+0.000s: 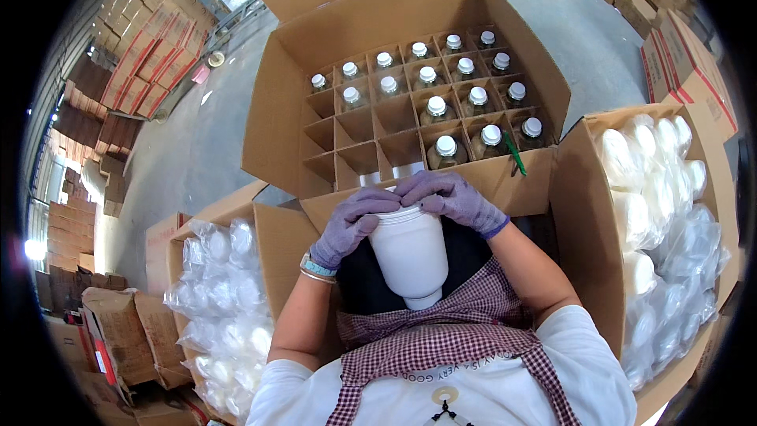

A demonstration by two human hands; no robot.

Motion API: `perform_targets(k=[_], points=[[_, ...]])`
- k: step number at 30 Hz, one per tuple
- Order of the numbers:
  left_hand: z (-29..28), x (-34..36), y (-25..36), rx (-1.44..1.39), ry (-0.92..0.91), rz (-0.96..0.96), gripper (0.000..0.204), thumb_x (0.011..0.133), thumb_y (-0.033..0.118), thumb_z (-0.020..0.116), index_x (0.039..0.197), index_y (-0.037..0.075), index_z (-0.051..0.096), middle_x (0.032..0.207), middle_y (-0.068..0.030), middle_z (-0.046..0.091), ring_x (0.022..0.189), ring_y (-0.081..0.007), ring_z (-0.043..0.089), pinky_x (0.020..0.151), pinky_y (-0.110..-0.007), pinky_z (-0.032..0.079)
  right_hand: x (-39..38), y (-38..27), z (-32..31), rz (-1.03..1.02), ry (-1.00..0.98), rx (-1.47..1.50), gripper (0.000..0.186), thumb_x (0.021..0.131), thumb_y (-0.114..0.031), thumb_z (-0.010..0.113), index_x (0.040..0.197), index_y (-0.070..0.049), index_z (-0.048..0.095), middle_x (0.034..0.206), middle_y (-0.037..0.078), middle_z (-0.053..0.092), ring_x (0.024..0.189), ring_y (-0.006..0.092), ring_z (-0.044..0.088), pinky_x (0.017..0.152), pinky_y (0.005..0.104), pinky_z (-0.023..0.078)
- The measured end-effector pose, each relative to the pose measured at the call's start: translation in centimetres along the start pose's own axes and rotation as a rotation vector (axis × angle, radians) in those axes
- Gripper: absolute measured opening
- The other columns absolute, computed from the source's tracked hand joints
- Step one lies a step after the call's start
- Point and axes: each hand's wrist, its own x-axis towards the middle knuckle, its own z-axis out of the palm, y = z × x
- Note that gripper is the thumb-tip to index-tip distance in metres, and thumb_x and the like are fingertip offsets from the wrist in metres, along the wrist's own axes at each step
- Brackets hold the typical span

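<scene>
A white plastic flask body [409, 252] lies against my lap, its wide ridged rim away from me and its narrow neck toward me. Gloved in purple-grey, my left hand [352, 225] grips the rim from the left, thumb along the side. My right hand [452, 199] curls its fingers over the rim from the right. What lies under the fingertips at the rim is hidden. Just beyond stands a cardboard carton [276, 110] with dividers, holding rows of clear bottles with white caps [446, 147].
A green-handled tool [513, 153] leans at the carton's near right edge. Open boxes with plastic-wrapped white pieces stand at left [221, 300] and right [658, 213]. Flattened cartons [130, 331] lie at lower left. Stacked boxes [162, 55] stand on the grey floor farther back.
</scene>
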Motion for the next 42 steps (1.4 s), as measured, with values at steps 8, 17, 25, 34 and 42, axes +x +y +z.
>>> perform_targets(k=[8,17,25,34,42], points=[[1.6,-1.8,-0.2,0.075,0.123,0.097,0.048,0.096,0.048,0.054,0.105,0.007,0.075,0.109,-0.0140,0.071,0.108,-0.0304,0.063,0.101,-0.045,0.044,-1.3,0.5,2.3,-0.044,0.129,-0.085,0.025,0.091,-0.020,0.061,0.103,-0.003,0.074,0.112,0.012,0.071,0.113,0.0265,0.064,0.103,0.0388,0.047],[5.5,-1.0,5.3,0.504,0.255,-0.074,0.045,0.087,0.031,0.056,0.124,0.007,0.062,0.120,-0.0185,0.062,0.113,-0.0388,0.056,0.104,-0.053,0.035,-1.6,-0.3,3.7,0.304,0.391,-0.054,0.040,0.102,-0.026,0.041,0.116,0.001,0.067,0.120,0.015,0.068,0.117,0.0226,0.062,0.103,0.0345,0.046],[-0.2,-2.8,-11.5,0.730,0.390,-0.361,0.030,0.093,0.028,0.060,0.115,0.009,0.067,0.118,-0.0136,0.065,0.108,-0.0371,0.061,0.090,-0.046,0.050,0.9,-7.8,3.1,-0.253,0.144,-0.846,0.043,0.085,-0.022,0.064,0.124,-0.003,0.064,0.120,0.017,0.066,0.110,0.0321,0.064,0.099,0.0421,0.048],[8.2,-1.2,2.3,-0.350,-0.114,-0.274,0.035,0.096,0.032,0.056,0.111,0.001,0.066,0.102,-0.0100,0.068,0.099,-0.0193,0.065,0.091,-0.032,0.051,0.3,-15.0,11.0,-0.476,-0.699,-0.705,0.055,0.065,-0.044,0.075,0.111,-0.014,0.065,0.127,0.014,0.055,0.123,0.0347,0.050,0.102,0.0495,0.042],[11.9,-10.2,6.6,-0.070,0.219,-0.461,0.084,0.084,0.023,0.078,0.151,-0.001,0.034,0.139,-0.0117,0.056,0.120,-0.0186,0.057,0.102,-0.029,0.045,-3.7,-8.6,3.2,0.413,-0.181,-0.678,0.076,0.074,-0.037,0.077,0.137,-0.004,0.051,0.135,0.022,0.052,0.127,0.0367,0.051,0.108,0.0438,0.041]])
